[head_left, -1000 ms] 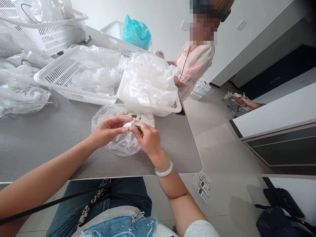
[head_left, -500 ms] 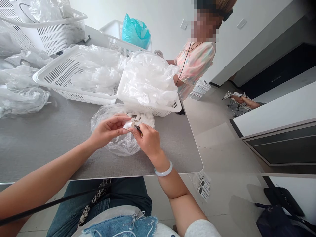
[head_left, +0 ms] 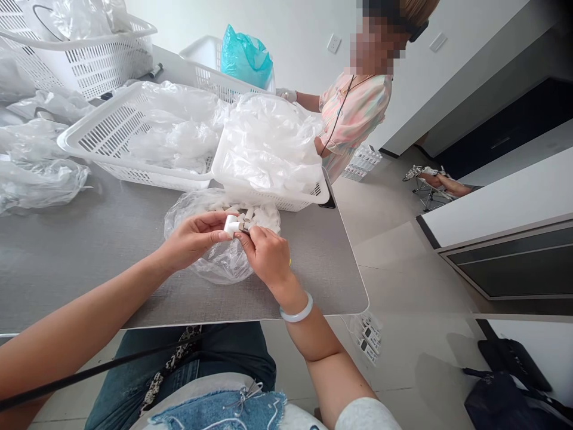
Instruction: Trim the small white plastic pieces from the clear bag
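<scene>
My left hand (head_left: 192, 236) pinches a white T-shaped plastic pipe fitting (head_left: 231, 226) between thumb and fingers. In my right hand (head_left: 268, 254) is a small knife (head_left: 244, 227), its metal blade against the fitting's short branch; my fist hides most of the handle, and a bit of yellow shows past the palm. Both hands are above an opened clear plastic bag (head_left: 224, 269) lying on the grey table. Several more white fittings (head_left: 259, 214) lie in that bag, partly covered by my hands.
White slotted baskets (head_left: 134, 173) heaped with clear plastic bags (head_left: 273, 143) stand just beyond my hands. A turquoise bag (head_left: 246, 58) sits in a basket behind. Loose clear bags (head_left: 40, 179) lie at left. A co-worker (head_left: 358, 113) stands past the table's (head_left: 331, 275) right end.
The fitting has turned in my left hand, so its T shape now shows. My right hand has turned the knife slightly at the branch. The co-worker's gloved hand has shifted.
</scene>
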